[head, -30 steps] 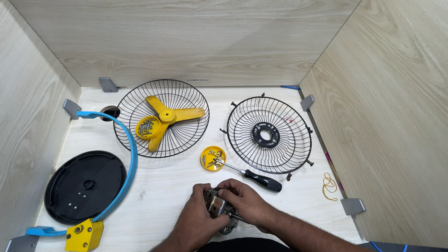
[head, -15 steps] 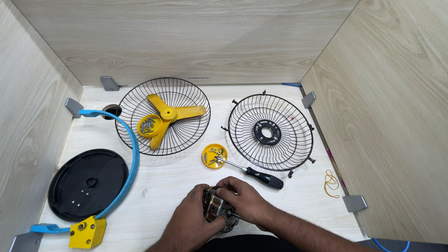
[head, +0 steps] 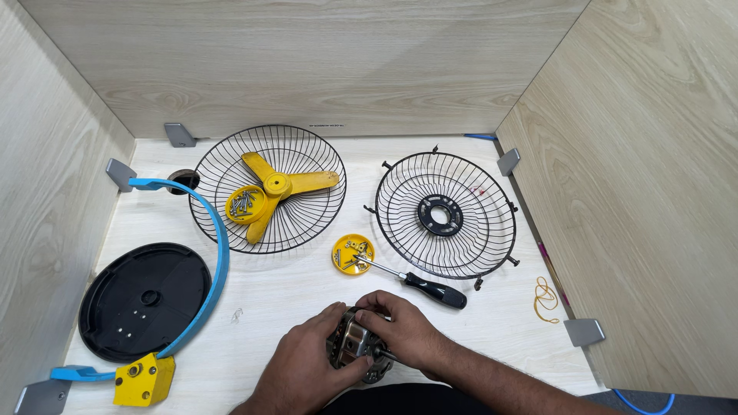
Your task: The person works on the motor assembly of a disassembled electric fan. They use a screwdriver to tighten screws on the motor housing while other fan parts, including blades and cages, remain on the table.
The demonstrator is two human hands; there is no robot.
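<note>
At the near edge of the table both my hands grip a small metal fan motor (head: pixel 355 343). My left hand (head: pixel 301 366) cups its left side and my right hand (head: pixel 403 330) covers its top and right side. A thin shaft sticks out from under my right hand. Just beyond my hands lies a black-handled screwdriver (head: pixel 419 283), its tip resting by a small yellow dish of screws (head: pixel 353 254).
A wire fan guard (head: pixel 223 223) at the back holds a yellow three-blade propeller (head: pixel 278 186) and a yellow cap with screws (head: pixel 246 204). A second wire guard (head: pixel 461 184) lies right. A black round base (head: pixel 144 301), a blue curved arm (head: pixel 218 265) with a yellow block (head: pixel 144 380) lie left. A yellow rubber band (head: pixel 546 298) lies right.
My hands have stayed on the motor with small shifts of the fingers. The parts on the table have not moved.
</note>
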